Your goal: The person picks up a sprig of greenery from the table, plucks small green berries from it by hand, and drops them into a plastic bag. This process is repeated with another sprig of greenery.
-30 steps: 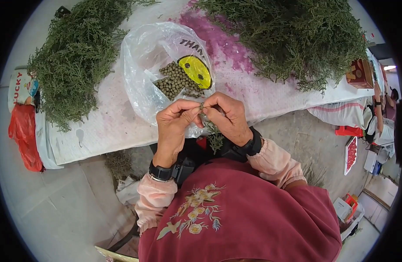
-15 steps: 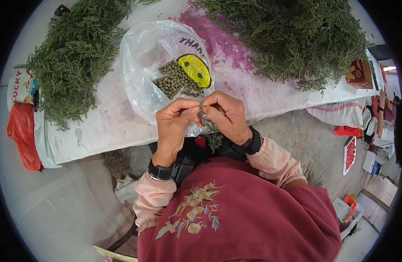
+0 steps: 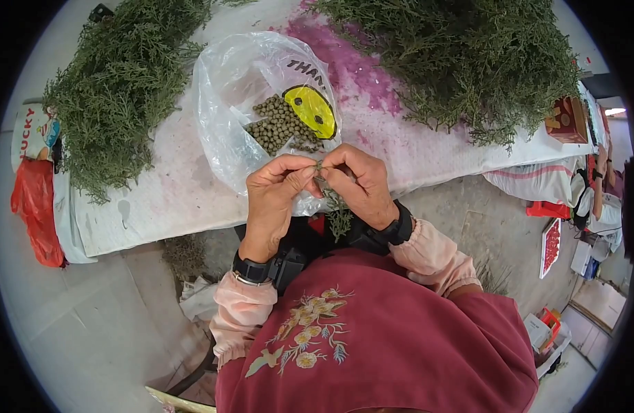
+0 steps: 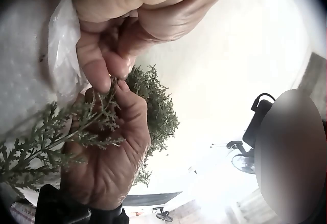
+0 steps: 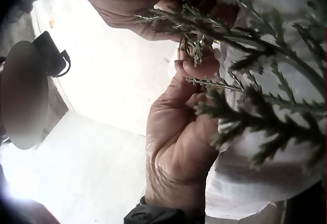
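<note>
green sprig [image 3: 339, 221] pinched up front, leafy end toward the body

the sprig is over the near edge of the table [image 3: 151, 220], one end up between the fingertips of both hands. its long axis slants from that pinch back toward the person and a little to the right, the leafy part hanging past the right palm. the left hand [image 3: 270, 203] and the right hand [image 3: 361, 189] each pinch it between thumb and finger; the fingers cover the gripped end, and the right hand hides part of the stem.

just beyond the hands lies a clear plastic bag [image 3: 224, 103] with small greenish-brown balls [image 3: 275, 131] in it; the hands overlap its near side in the head view. leafy heaps flank it, the left heap [image 3: 124, 89] and the right heap [image 3: 461, 62].
</note>
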A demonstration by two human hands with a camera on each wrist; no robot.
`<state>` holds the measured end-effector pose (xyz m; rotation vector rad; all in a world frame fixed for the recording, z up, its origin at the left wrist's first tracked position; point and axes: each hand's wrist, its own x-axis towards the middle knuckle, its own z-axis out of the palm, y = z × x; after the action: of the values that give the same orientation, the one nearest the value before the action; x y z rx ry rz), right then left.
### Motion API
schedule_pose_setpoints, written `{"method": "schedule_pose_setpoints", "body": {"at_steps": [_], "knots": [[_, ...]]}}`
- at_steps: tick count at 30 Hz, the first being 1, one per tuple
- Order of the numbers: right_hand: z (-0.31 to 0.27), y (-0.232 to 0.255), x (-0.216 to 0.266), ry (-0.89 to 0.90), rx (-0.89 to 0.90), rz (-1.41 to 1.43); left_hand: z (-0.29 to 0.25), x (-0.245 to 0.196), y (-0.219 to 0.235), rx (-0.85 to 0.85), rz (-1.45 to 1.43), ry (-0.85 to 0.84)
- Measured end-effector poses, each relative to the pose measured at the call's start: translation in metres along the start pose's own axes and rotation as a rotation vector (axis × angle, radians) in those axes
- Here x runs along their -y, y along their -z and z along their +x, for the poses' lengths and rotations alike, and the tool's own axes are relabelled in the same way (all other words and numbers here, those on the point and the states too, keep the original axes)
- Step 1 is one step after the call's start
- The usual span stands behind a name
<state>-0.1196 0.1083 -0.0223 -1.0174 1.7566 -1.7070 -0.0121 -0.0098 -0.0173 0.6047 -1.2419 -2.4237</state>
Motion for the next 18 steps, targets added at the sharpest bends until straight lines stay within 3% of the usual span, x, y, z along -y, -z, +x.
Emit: {"method": "schedule_pose_setpoints", "body": {"at_steps": [18], "knots": [[-0.0002,0.0017,0.0014,0.02,0.015,0.018,0.0014,-0.0005,0.0003,0.016,-0.018,0.031]]}}
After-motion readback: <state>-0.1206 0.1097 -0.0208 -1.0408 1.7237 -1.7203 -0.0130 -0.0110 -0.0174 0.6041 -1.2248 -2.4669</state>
